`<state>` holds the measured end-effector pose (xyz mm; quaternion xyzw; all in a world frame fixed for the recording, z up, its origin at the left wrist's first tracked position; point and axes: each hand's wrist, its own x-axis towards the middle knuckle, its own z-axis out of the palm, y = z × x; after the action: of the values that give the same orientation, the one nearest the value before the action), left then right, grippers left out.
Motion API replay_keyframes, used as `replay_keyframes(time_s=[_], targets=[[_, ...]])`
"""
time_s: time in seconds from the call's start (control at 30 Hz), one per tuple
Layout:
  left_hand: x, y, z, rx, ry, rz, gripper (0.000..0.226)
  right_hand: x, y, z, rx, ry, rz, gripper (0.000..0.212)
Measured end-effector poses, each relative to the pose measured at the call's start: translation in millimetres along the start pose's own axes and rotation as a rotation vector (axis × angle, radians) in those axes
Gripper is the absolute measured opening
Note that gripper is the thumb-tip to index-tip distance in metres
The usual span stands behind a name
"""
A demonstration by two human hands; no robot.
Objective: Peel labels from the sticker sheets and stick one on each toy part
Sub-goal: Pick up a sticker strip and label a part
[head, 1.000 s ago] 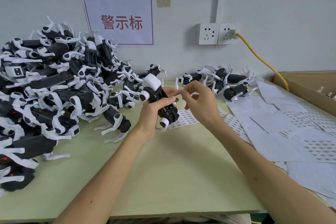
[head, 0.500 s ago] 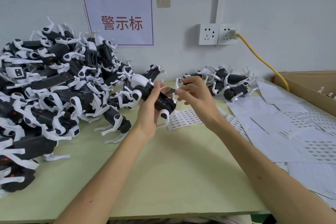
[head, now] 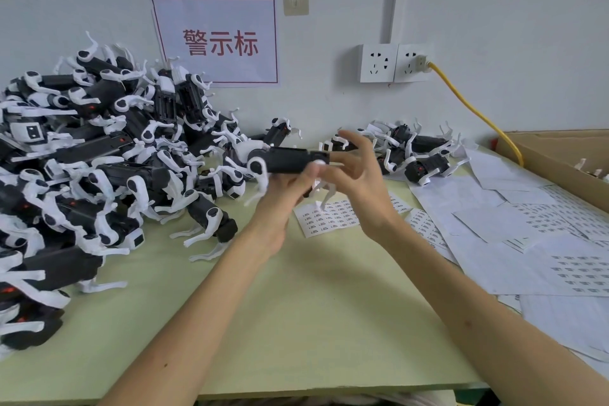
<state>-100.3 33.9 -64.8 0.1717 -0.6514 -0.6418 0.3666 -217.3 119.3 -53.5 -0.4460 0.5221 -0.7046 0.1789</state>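
We're on the toy robot dog [head: 290, 160] now: a matt black plastic body and smooth white plastic legs. It's the same black and white plastic right through the pile of toys [head: 99, 158]. We've got a pale green worktop [head: 296, 323], smooth and matt. The sticker sheets [head: 329, 217] look like thin, smooth white paper, finely printed. Over to the cardboard box [head: 560, 155], brown, dull and raw at the edge. The wall sign [head: 214, 39] is flat paper, the sockets [head: 379, 63] are smooth white plastic, and the yellow cable [head: 478, 109] has a smooth sheath.
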Motion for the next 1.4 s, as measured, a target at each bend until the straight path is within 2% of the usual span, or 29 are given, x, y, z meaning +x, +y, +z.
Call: replay_keyframes(time_s=[0.1,0.13,0.23,0.37,0.47,0.53,0.6,0.67,0.7,0.77,0.87,0.97,1.1,1.2,1.3,1.4], targets=[[-3,-10,5,0.154,-0.087,-0.049,0.068,6,-2,-6,0.199,0.101,0.075,0.08],[-3,-12,4,0.193,-0.114,-0.088,0.062,7,-1,-8,0.28,0.114,0.102,0.077],[-3,-14,-1,0.176,-0.214,-0.209,0.025,9,-1,-12,0.449,0.129,0.153,0.069],[-1,-13,-6,0.15,-0.288,-0.245,0.027,10,-2,-15,0.565,0.133,0.188,0.049],[-3,-13,-4,0.195,-0.284,-0.273,0.033,10,-3,-21,0.654,0.09,0.228,0.021],[-3,-14,-1,0.112,-0.276,-0.309,0.03,11,-6,-27,0.71,0.015,0.232,0.023],[-3,-10,1,-0.088,-0.242,-0.335,0.03,11,-11,-29,0.64,-0.098,0.211,0.025],[-1,-7,-3,-0.263,-0.225,-0.323,0.039,12,-12,-28,0.458,-0.178,0.172,0.019],[0,-5,-5,-0.306,-0.223,-0.32,0.041,12,-12,-26,0.348,-0.172,0.155,0.024],[0,-2,-7,-0.302,-0.256,-0.322,0.048,12,-10,-24,0.114,-0.135,0.112,0.05],[0,-1,-5,-0.232,-0.277,-0.288,0.049,11,-7,-24,-0.095,-0.11,0.056,0.05],[-1,-4,-4,-0.207,-0.247,-0.267,0.049,11,-6,-24,-0.118,-0.017,-0.003,0.047],[2,-6,-4,-0.238,-0.105,-0.229,0.05,14,-9,-26,-0.059,0.167,-0.094,0.032],[5,-6,-8,-0.316,-0.019,-0.238,0.042,13,-12,-28,0.032,0.056,-0.046,0.014],[5,-7,-9,-0.354,-0.014,-0.214,0.038,10,-10,-21,0.002,-0.134,0.025,0.009],[4,-7,-8,-0.33,-0.053,-0.182,0.039,8,-6,-15,-0.043,-0.192,0.046,0.006]])
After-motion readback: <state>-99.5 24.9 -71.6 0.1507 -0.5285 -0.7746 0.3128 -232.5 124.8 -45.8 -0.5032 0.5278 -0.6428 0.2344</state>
